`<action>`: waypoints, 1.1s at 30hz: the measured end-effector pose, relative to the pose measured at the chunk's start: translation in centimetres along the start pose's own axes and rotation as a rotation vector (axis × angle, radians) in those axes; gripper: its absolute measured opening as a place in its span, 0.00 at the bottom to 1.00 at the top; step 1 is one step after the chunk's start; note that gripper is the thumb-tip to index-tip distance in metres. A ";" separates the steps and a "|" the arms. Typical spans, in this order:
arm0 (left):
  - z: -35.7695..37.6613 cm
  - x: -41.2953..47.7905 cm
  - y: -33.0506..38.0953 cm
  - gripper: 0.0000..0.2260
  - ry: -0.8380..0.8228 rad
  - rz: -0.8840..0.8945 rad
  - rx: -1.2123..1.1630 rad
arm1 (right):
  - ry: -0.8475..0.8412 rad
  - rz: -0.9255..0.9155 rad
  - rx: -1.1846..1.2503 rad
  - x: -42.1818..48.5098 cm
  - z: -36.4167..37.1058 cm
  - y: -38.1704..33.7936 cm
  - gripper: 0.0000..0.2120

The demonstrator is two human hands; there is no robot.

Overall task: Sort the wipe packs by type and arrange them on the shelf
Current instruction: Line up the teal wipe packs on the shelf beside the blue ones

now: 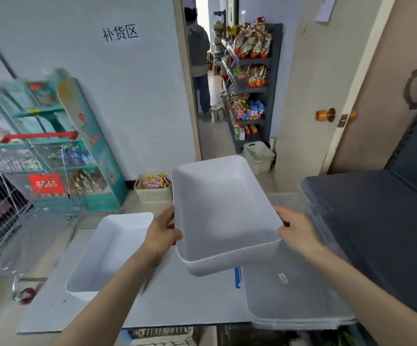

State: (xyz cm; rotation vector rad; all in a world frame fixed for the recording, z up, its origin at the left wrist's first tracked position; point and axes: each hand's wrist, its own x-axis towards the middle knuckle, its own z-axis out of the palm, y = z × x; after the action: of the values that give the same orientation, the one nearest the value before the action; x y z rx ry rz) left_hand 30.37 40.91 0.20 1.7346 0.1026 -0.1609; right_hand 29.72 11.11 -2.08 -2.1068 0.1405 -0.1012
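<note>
**Both hands are holding an empty white tub up over the table, with the shelf off to the right.**

The left hand (163, 233) is gripping the tub's (227, 208) left long wall and the right hand (296, 228) is gripping its right near corner, fingers curled on the rim at each side. The tub is hanging between the hands, clear of the table (177, 308). Its long axis is running away from the person toward the doorway, and its open mouth is tipping up and back toward the camera. The dark shelf (377, 221) is lying to the right, nearer the right hand, beyond a clear lidded box (289, 295). A second white tub (112, 250) is sitting on the table to the left, below the left forearm. No wipe packs are showing here, so placing the tub looks like preparation for sorting.
</note>
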 end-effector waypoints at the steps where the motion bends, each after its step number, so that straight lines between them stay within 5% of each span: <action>1: -1.5 0.5 -0.5 0.30 -0.009 -0.007 0.012 | -0.008 0.015 0.021 -0.1 1.5 -0.3 0.27; 13: -12.3 7.0 -10.3 0.35 -0.181 -0.143 0.235 | 0.007 0.257 0.043 -3.1 17.5 1.3 0.27; 33: -9.9 9.8 -18.5 0.32 -0.062 -0.212 0.562 | -0.023 0.452 0.020 -2.4 24.6 6.5 0.26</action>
State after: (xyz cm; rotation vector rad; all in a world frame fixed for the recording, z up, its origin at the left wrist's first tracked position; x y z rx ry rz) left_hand 37.61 53.58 -17.82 2.2753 0.2114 -0.4310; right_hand 30.09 29.00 -20.27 -2.0058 0.5928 0.1905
